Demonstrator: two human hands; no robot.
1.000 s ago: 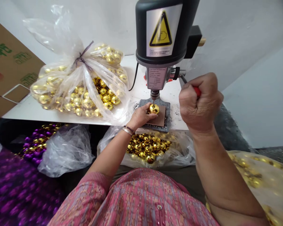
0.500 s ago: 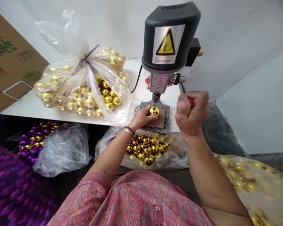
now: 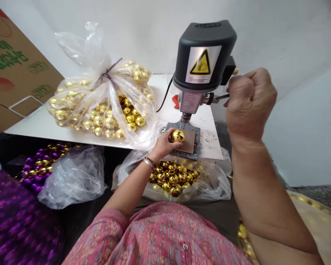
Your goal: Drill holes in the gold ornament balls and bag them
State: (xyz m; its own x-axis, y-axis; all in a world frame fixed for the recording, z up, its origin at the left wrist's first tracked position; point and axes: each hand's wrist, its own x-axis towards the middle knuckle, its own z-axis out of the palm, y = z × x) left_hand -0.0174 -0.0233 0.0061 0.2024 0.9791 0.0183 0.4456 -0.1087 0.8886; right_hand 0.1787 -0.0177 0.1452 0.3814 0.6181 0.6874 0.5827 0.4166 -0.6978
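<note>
A small bench drill press (image 3: 205, 60) with a black head stands on a white table (image 3: 41, 127). My left hand (image 3: 164, 144) pinches a faceted gold ball (image 3: 178, 136) over the brown pad on the drill's grey base plate (image 3: 196, 140), just below and left of the bit. My right hand (image 3: 248, 103) is a closed fist round the drill's feed lever, raised level with the drill head; only the lever's thin rod shows.
A tied clear bag of gold balls (image 3: 99, 110) lies on the table's left half. An open bag of gold balls (image 3: 173, 180) sits under the table edge by my lap. Purple beads (image 3: 38, 167), a crumpled plastic bag (image 3: 74, 176) and a cardboard box (image 3: 13, 70) are at left.
My right hand has swung the lever upward, and the drill bit has lifted off the gold ball. My left hand has shifted the ball slightly left, off centre under the bit.
</note>
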